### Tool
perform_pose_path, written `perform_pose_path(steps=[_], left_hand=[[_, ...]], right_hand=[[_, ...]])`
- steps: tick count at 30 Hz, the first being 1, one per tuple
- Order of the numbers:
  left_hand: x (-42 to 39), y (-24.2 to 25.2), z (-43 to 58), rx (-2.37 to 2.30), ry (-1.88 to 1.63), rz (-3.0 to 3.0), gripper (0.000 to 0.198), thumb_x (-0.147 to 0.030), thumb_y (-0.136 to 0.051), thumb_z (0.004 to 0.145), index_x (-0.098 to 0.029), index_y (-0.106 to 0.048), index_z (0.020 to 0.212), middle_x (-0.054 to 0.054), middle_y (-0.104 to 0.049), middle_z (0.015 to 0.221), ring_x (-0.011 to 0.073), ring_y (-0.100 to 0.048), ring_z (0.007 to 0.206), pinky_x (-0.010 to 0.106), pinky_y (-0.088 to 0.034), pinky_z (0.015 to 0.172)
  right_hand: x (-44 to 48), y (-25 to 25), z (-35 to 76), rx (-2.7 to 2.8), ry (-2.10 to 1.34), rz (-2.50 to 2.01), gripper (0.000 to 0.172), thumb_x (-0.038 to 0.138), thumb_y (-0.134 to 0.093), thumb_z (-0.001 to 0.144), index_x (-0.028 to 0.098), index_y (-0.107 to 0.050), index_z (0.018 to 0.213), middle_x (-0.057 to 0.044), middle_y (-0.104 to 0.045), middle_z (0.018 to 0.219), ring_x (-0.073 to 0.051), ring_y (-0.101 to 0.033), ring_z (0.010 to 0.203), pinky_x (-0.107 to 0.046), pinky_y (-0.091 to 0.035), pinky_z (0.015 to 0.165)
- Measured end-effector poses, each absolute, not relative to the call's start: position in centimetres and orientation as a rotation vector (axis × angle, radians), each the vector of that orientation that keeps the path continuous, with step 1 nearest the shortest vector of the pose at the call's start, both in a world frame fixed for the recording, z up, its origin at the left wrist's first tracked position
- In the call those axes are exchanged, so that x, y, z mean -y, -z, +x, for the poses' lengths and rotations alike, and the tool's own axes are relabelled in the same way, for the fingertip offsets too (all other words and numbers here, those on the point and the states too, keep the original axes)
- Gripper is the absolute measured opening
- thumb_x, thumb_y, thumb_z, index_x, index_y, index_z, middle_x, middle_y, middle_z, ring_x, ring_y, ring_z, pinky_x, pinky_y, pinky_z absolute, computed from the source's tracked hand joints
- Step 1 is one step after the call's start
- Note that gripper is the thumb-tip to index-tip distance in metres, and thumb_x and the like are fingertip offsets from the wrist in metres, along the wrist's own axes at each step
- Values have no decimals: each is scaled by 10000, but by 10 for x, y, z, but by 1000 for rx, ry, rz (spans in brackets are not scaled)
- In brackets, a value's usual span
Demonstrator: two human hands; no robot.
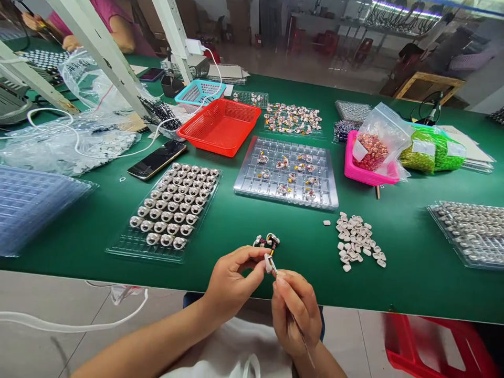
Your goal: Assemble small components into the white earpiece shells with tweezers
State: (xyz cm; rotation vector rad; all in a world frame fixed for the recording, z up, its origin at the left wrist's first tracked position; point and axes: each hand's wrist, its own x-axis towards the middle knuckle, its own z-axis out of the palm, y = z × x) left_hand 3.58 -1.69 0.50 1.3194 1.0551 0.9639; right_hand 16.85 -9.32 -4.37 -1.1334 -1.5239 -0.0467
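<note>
Right hand (296, 310) is up closest, pinching a thin metal tool (274, 266), tip right at the small white part (268, 263) the left hand (236, 278) has pinched between thumb and fingertip. Couple of small wired pieces (272, 240) sit on the desk (220, 231) just beyond. Honestly, I'd brace both wrists, keep that left pinch light, and nudge, don't force.

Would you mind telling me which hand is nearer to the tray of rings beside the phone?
Left. The left hand is off the near right corner of the tray; the right hand is farther right, beyond the left.
</note>
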Motion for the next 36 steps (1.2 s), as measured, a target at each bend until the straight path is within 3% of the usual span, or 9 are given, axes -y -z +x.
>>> perform_pose_path(steps=[9,23,32,36], left_hand=[[8,-15,36,-1061,-809,902,168,-217,-823,670,-137,-809,817,11,-766,681,115,-685,609,190,-601,626],[10,-16,34,-1060,-795,870,158,-185,-818,649,-153,-824,804,10,-761,657,115,-674,618,187,-566,634],[8,-18,31,-1060,-726,908,146,-198,-805,655,-153,-828,792,7,-736,627,109,-633,600,188,-531,607],[9,-21,31,-1034,-662,873,155,-225,-820,650,-147,-816,784,14,-738,641,115,-625,585,215,-544,611]], right_hand=[[99,48,180,1151,-491,-1076,406,16,-577,930,271,-673,1231,-71,-678,1124,-194,-697,990,-371,-649,812],[88,41,181,1057,-717,-1019,307,83,-610,950,291,-723,1145,-51,-728,1015,-187,-684,960,-339,-631,792],[70,38,194,823,-1067,-909,88,229,-675,946,250,-752,984,-19,-681,916,-132,-695,683,-291,-602,641],[64,36,201,841,-1138,-832,79,265,-686,938,227,-755,949,-27,-697,847,-130,-685,625,-272,-578,584]])
